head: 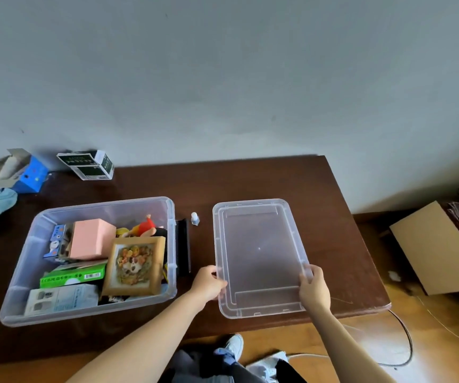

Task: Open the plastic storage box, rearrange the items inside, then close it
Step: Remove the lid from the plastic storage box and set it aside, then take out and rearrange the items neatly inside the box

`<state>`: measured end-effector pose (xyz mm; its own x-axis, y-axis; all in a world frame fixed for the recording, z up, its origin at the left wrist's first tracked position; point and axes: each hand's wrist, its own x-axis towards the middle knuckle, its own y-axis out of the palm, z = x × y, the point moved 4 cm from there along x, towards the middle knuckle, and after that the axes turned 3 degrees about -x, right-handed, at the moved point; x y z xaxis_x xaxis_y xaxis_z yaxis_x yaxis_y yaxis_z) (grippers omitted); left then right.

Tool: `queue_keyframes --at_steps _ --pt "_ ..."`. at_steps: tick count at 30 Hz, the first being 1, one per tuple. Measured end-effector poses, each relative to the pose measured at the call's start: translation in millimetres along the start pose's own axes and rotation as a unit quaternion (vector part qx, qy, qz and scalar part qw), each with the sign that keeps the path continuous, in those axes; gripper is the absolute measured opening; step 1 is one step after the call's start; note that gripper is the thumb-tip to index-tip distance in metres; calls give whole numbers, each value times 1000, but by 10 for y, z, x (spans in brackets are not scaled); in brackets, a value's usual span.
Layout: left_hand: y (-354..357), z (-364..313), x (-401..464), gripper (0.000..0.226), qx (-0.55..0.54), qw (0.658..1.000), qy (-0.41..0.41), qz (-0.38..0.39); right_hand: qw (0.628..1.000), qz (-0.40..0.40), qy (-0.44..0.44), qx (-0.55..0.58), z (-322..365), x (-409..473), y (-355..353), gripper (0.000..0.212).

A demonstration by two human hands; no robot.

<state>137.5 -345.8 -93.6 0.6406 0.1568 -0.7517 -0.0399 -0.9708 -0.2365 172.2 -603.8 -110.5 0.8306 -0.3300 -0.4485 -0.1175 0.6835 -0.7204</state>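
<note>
the clear lid [258,255] lies flat on the brown counter [325,194], to the right of the open storage box [90,258]. the left hand [208,283] grips the lid's left edge and the right hand [313,288] grips its right edge. a picture frame [134,266], a pink box [92,239] and a green box [73,276] sit inside the storage box.

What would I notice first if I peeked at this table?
Two hands, left hand and right hand, grip a clear plastic lid lying flat on the dark brown table. Left of it stands the open clear plastic storage box, holding a pink box and a wooden picture frame.
</note>
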Motion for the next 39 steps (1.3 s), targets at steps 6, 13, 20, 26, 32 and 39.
queue_keyframes --at_steps 6,13,20,26,32,39 --pt "-26 114 145 49 9 1000 -10 -27 999 12 -32 -40 -29 64 49 27" --pt "-50 169 239 43 0 999 -21 -42 996 -11 -25 -80 2 87 79 32" --pt "-112 -68 71 51 199 979 37 -12 994 -46 -66 -79 274 37 -1 41" --pt "-369 -629 -424 27 122 970 185 100 983 41 -179 -3 1062 -5 165 27" --pt "-1279 -719 -625 18 -2 966 257 0 961 84 -263 37 1862 -261 533 18" --pt "-2348 -246 -469 29 2 968 210 -135 958 107 -265 -1 2330 -404 1002 15"
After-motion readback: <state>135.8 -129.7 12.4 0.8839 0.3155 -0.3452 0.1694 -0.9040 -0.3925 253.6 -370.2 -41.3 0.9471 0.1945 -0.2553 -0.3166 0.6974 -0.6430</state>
